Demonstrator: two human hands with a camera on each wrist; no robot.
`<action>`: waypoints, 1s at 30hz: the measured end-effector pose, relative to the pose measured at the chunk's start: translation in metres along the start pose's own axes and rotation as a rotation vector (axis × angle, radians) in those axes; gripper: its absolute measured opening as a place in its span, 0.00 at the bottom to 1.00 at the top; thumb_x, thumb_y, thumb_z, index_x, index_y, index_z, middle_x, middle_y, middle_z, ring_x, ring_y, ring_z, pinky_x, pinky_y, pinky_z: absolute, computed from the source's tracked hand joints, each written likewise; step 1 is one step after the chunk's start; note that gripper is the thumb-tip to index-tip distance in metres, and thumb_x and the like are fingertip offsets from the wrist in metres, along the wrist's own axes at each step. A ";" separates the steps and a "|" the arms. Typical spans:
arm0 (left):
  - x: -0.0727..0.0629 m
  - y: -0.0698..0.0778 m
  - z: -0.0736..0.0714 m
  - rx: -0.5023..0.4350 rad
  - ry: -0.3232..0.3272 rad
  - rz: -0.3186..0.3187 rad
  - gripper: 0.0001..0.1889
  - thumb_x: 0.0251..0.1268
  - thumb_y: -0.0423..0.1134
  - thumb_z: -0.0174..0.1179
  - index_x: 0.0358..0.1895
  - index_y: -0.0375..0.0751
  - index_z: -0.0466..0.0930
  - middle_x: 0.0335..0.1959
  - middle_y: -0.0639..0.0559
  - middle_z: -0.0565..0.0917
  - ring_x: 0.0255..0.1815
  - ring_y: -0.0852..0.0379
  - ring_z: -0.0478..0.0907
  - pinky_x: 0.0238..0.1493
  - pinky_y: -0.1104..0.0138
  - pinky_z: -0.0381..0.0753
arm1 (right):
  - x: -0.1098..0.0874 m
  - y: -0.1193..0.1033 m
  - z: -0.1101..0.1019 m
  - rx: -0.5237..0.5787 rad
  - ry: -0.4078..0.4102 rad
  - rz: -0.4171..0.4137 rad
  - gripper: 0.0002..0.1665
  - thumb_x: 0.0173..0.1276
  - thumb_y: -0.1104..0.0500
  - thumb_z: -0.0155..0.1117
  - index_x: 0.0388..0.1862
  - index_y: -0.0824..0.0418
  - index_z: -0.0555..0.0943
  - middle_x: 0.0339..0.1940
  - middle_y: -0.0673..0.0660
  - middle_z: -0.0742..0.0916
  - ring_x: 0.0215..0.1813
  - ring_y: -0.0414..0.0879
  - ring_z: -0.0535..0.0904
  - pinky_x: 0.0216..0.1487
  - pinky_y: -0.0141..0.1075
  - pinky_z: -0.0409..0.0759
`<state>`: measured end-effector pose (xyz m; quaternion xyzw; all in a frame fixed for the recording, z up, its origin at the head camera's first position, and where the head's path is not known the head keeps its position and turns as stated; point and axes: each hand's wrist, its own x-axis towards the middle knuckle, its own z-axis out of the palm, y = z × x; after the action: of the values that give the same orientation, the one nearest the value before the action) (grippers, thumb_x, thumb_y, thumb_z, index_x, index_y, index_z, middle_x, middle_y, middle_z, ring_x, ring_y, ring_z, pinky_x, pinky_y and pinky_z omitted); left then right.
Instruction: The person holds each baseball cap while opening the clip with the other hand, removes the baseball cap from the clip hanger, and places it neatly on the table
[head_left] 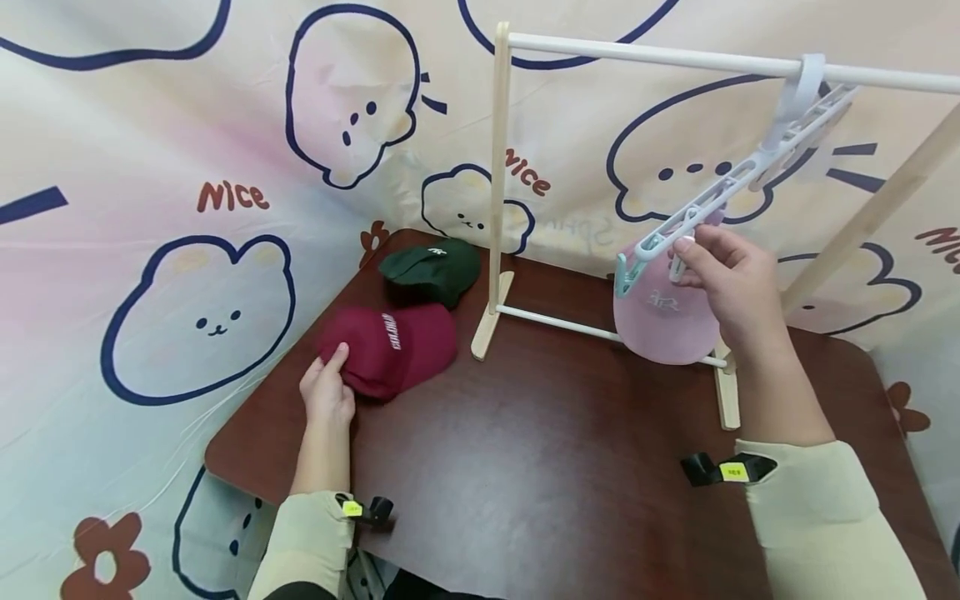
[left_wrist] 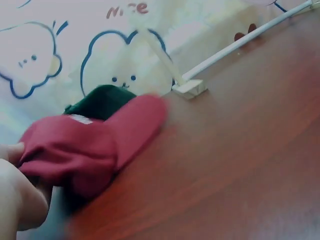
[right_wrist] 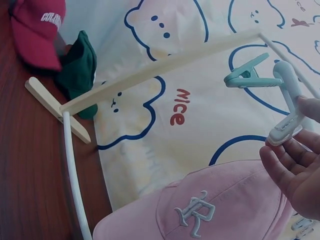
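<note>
Fingers [head_left: 729,242] of right hand [head_left: 741,287] pinch a white clip [head_left: 677,268] — left hand [head_left: 328,393], fingertips [head_left: 340,354] mostly hidden, pinches maroon cap [head_left: 386,350].

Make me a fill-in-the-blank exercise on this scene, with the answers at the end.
1. The dark red fabric cap is held in the person's ____ hand.
2. The right hand pinches a small white plastic clip on the ____.
3. The light pink fabric cap bears the letter ____.
4. The dark green fabric cap lies on the brown ____.

Missing words: left; hanger; R; table.
</note>
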<state>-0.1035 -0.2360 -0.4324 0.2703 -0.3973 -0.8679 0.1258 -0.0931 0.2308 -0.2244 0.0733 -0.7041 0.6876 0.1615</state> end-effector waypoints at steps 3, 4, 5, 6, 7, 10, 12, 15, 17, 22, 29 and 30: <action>0.002 0.001 -0.002 -0.046 0.022 -0.039 0.16 0.60 0.35 0.69 0.51 0.40 0.82 0.42 0.54 0.87 0.49 0.60 0.83 0.51 0.67 0.81 | -0.001 -0.001 -0.003 0.019 0.014 -0.017 0.14 0.64 0.61 0.71 0.48 0.63 0.84 0.36 0.51 0.88 0.30 0.39 0.84 0.33 0.27 0.83; 0.002 0.001 0.001 -0.021 0.005 -0.053 0.18 0.60 0.36 0.69 0.54 0.40 0.81 0.43 0.54 0.87 0.49 0.59 0.83 0.51 0.66 0.82 | -0.002 -0.001 -0.004 0.023 0.019 -0.019 0.14 0.64 0.62 0.71 0.48 0.63 0.84 0.35 0.51 0.88 0.30 0.39 0.84 0.33 0.27 0.83; 0.003 0.000 0.005 0.026 -0.016 -0.059 0.19 0.60 0.37 0.69 0.55 0.40 0.79 0.44 0.54 0.87 0.48 0.59 0.84 0.49 0.65 0.83 | -0.003 -0.001 -0.005 0.021 0.022 -0.021 0.14 0.64 0.62 0.71 0.48 0.63 0.84 0.35 0.51 0.88 0.30 0.39 0.84 0.33 0.27 0.83; 0.005 0.000 0.010 0.082 -0.036 -0.062 0.20 0.61 0.39 0.68 0.55 0.41 0.78 0.44 0.54 0.87 0.46 0.60 0.84 0.46 0.65 0.84 | -0.003 -0.001 -0.006 0.016 0.024 -0.019 0.14 0.64 0.61 0.71 0.48 0.63 0.84 0.35 0.51 0.88 0.30 0.39 0.84 0.33 0.27 0.83; 0.006 -0.001 0.015 0.149 -0.054 -0.060 0.19 0.61 0.41 0.68 0.54 0.41 0.78 0.43 0.54 0.86 0.43 0.60 0.84 0.43 0.66 0.84 | -0.004 -0.001 -0.006 0.011 0.025 -0.018 0.15 0.64 0.61 0.71 0.49 0.64 0.84 0.35 0.51 0.88 0.31 0.39 0.84 0.34 0.27 0.83; 0.014 -0.002 0.029 0.422 -0.112 -0.003 0.17 0.64 0.48 0.66 0.45 0.41 0.75 0.41 0.53 0.80 0.30 0.62 0.82 0.31 0.69 0.83 | -0.005 -0.001 -0.006 -0.009 0.021 -0.014 0.17 0.64 0.60 0.71 0.51 0.65 0.84 0.36 0.51 0.88 0.33 0.40 0.84 0.35 0.27 0.83; 0.021 0.000 0.036 0.687 -0.155 0.074 0.21 0.65 0.55 0.63 0.39 0.39 0.73 0.38 0.50 0.75 0.24 0.61 0.76 0.27 0.70 0.80 | -0.005 0.000 -0.005 -0.020 0.017 -0.008 0.19 0.64 0.60 0.71 0.52 0.66 0.83 0.37 0.51 0.88 0.34 0.40 0.84 0.35 0.27 0.83; 0.029 0.007 0.040 1.148 -0.200 0.200 0.31 0.64 0.67 0.55 0.32 0.37 0.74 0.31 0.44 0.79 0.22 0.57 0.73 0.27 0.66 0.75 | -0.005 0.000 -0.004 -0.034 0.015 0.005 0.20 0.64 0.59 0.71 0.53 0.67 0.83 0.37 0.50 0.88 0.34 0.39 0.84 0.35 0.27 0.83; 0.029 0.014 0.041 1.413 -0.229 0.243 0.38 0.62 0.74 0.49 0.30 0.36 0.79 0.26 0.43 0.83 0.24 0.54 0.74 0.27 0.63 0.72 | -0.005 0.001 -0.002 -0.047 0.009 0.013 0.21 0.64 0.59 0.71 0.53 0.68 0.82 0.38 0.50 0.88 0.35 0.39 0.83 0.35 0.28 0.84; 0.013 0.030 0.040 1.670 -0.286 0.234 0.40 0.65 0.74 0.43 0.30 0.39 0.85 0.23 0.47 0.84 0.28 0.50 0.77 0.27 0.59 0.72 | -0.003 0.002 0.000 -0.076 -0.013 0.028 0.25 0.65 0.57 0.71 0.57 0.69 0.80 0.40 0.50 0.87 0.38 0.40 0.83 0.37 0.28 0.84; -0.028 0.033 0.081 1.486 -0.386 0.568 0.32 0.68 0.68 0.49 0.23 0.44 0.83 0.18 0.53 0.83 0.27 0.52 0.77 0.26 0.61 0.71 | -0.001 -0.002 0.000 -0.093 -0.012 0.017 0.25 0.65 0.56 0.70 0.57 0.68 0.80 0.42 0.52 0.86 0.39 0.42 0.83 0.37 0.28 0.84; -0.038 0.032 0.094 1.422 -0.429 0.632 0.30 0.68 0.66 0.51 0.23 0.44 0.83 0.17 0.53 0.83 0.27 0.52 0.77 0.26 0.61 0.72 | 0.000 -0.002 0.000 -0.094 -0.009 0.017 0.25 0.65 0.56 0.70 0.58 0.67 0.80 0.42 0.53 0.86 0.39 0.42 0.82 0.37 0.28 0.84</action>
<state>-0.1251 -0.1823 -0.3435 -0.0121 -0.9276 -0.3638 0.0843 -0.0922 0.2305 -0.2223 0.0627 -0.7369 0.6549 0.1556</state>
